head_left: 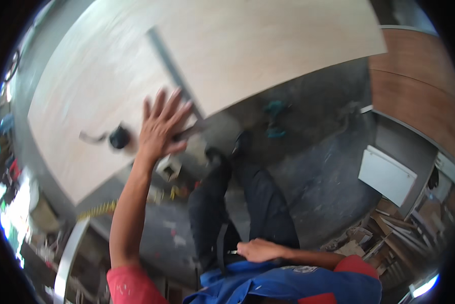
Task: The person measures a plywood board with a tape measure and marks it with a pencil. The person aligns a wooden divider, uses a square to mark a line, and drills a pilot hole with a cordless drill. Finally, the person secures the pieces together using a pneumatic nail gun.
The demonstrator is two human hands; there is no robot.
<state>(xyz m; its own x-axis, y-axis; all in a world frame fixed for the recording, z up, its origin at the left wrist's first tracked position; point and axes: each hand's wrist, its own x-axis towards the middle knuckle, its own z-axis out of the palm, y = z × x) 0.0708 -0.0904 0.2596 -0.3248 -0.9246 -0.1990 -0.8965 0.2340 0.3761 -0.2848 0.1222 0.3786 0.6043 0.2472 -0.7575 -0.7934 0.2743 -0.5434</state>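
My left hand [161, 124] is open, fingers spread, over the near edge of a pale wooden sheet [268, 55]. Beside its fingertips lies a metal try square [172, 68], its long blade running away from me across the sheet and its short arm at the edge. Whether the hand touches the square, I cannot tell. Left of the hand sits a round black object [119, 137] with a dark strip sticking out, perhaps a tape measure. My right hand [260, 251] is closed at my waist; a small pale tip [232, 252] shows at its fingers, beside a dark hanging strap [221, 247].
On the dark floor beyond my feet lies a blurred teal power tool [274, 119]. Brown panels [415, 66] stand at the right, with a white board [387, 175] below them. Wood offcuts [384, 233] are heaped at lower right. A yellow coiled hose [97, 210] hangs at left.
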